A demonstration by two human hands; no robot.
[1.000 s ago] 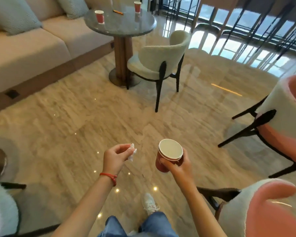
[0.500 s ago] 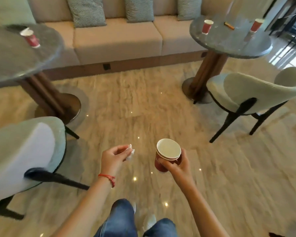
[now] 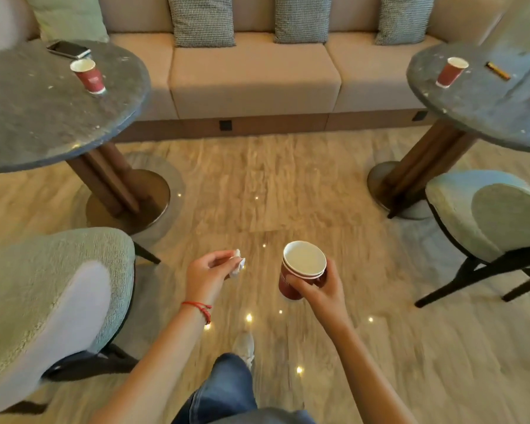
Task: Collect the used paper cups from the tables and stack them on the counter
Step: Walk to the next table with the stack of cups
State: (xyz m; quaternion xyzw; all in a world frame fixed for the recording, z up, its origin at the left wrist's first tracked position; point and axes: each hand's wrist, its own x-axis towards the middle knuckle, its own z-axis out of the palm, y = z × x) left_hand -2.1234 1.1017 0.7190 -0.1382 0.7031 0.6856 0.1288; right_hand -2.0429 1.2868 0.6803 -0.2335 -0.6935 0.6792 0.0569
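My right hand [image 3: 320, 286] grips a nested stack of red paper cups [image 3: 300, 270] with white insides, held over the floor at centre. My left hand [image 3: 208, 272] pinches a crumpled white tissue [image 3: 237, 264] between thumb and fingers. One red paper cup [image 3: 88, 75] stands on the round grey table [image 3: 43, 123] at the left. Another red cup [image 3: 451, 71] stands on the round grey table [image 3: 484, 111] at the right. No counter is in view.
A phone [image 3: 68, 49] lies on the left table and a brown stick-like item [image 3: 498, 70] on the right one. Pale green chairs stand at the left [image 3: 52, 289] and right [image 3: 484, 215]. A beige sofa [image 3: 254, 75] with cushions runs along the back.
The view has swung left: the sofa now faces me, the left table has come fully into view, and the right table has slid to the edge. Both hands keep their hold.
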